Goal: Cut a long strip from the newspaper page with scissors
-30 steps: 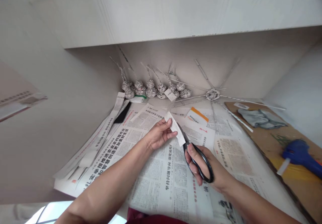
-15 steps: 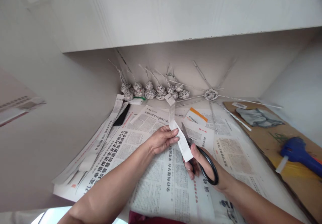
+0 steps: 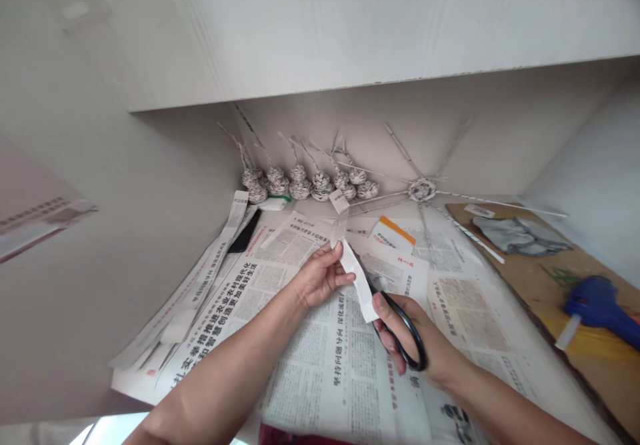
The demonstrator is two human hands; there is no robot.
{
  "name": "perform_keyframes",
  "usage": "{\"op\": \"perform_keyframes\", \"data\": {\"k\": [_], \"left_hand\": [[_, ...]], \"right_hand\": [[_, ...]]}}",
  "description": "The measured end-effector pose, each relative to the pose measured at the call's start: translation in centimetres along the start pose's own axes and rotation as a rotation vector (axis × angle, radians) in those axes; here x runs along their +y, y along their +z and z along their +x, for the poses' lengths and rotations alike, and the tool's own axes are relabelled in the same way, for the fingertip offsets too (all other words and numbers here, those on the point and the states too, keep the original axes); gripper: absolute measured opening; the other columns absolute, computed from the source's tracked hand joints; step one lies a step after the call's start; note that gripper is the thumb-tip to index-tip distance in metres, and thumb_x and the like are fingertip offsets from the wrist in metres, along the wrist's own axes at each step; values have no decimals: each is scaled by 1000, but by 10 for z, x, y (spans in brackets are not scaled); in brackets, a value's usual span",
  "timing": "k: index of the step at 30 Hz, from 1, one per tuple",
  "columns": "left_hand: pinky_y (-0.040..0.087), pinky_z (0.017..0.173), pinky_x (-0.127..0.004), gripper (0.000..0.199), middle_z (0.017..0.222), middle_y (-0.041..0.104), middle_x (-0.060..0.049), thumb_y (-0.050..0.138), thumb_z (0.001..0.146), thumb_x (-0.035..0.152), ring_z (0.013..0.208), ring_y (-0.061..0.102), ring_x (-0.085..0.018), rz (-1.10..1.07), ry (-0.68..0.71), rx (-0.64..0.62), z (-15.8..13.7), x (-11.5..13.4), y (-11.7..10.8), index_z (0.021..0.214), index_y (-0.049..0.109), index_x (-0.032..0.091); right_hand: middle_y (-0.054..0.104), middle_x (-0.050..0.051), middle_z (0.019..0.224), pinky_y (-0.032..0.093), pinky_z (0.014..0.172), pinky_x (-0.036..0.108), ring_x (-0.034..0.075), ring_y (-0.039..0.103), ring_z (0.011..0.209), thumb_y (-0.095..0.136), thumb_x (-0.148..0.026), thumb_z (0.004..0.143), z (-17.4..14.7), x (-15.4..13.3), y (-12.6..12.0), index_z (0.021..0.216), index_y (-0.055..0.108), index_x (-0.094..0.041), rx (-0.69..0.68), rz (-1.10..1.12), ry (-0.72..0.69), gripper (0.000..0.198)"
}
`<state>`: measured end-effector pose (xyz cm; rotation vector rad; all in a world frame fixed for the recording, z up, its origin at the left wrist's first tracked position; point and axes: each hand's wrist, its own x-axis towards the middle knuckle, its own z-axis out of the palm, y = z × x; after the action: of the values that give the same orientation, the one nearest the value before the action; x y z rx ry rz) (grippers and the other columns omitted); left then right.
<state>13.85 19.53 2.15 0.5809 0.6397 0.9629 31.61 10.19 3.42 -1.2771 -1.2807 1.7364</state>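
Between thumb and fingers, my left hand (image 3: 324,275) pinches a narrow white paper strip (image 3: 361,291). The strip's upper part runs up past the hand and bends toward the back. My right hand (image 3: 407,328) grips black-handled scissors (image 3: 417,351), fingers through the loops. Their blades point up and left along the strip's right edge, partly hidden behind it. The strip's lower end is by my right thumb. Newspaper sheets (image 3: 300,351) lie spread beneath both hands.
Several gourd-shaped woven paper pieces (image 3: 300,183) stand along the back wall. Right of them is a radiating paper-stick weave (image 3: 421,189). A blue glue gun (image 3: 595,305) and a grey cloth (image 3: 520,233) lie on cardboard at right. Cut paper strips (image 3: 210,278) lie left. An overhang (image 3: 380,31) spans above.
The scissor blades have closed together and lie nearer the strip's edge. My left hand has shifted its hold slightly up the strip. The view has moved a little.
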Motion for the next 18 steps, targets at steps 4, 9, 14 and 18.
{"op": "perform_keyframes", "data": {"k": [4,9,14,18], "left_hand": [[57,50,-16,18,79,71,-5,77,78,18,62,70,-12,-13,23,65,1,0,-1,92,67,11],[59,60,-13,18,80,72,-5,80,72,10,68,70,-11,34,-17,1,-1,-5,0,86,71,7],[58,60,-13,20,80,72,-6,84,69,12,69,71,-11,65,-40,-15,-2,-8,1,85,72,8],[56,57,-11,23,78,72,-5,87,64,12,67,70,-10,51,-25,-15,0,-7,-1,82,72,8]], "right_hand": [[47,-8,49,33,36,21,7,44,32,57,-76,76,-1,-2,-2,70,47,-20,-44,-3,-24,57],[51,-2,48,39,50,25,11,49,45,39,-73,89,-4,-5,-3,62,49,-20,-82,-101,-188,60],[53,0,46,39,53,28,13,48,46,28,-68,95,-6,-6,-5,55,52,-21,-81,-164,-243,66],[47,-2,37,36,46,27,12,45,37,33,-75,89,-6,-6,-3,55,47,-22,-38,-111,-166,64]]}}
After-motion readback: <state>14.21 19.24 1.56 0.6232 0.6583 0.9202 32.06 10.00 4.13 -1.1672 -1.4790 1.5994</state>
